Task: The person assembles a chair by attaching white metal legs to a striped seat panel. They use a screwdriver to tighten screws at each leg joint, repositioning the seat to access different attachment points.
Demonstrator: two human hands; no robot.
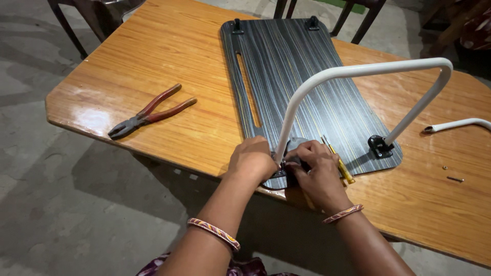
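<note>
Both hands sit low center of the frame: left hand [251, 159] is pressed curled on the dark striped board [291, 76], right hand [319, 171] pinches the black bracket [292, 166] under the white tube leg [358, 71]. Yellow screwdriver [340, 162] just right, pliers [148, 113] left on the table [169, 46].

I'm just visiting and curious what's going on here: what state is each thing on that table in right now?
White tube leg: raised in an arch over the board.
Striped board: lying flat.
Left hand: pressed at the leg's near bracket.
Right hand: fingers on that bracket.
Pliers: lying loose, untouched.
Second white tube: lying unattached.
Yellow screwdriver: lying beside the right hand.
</note>
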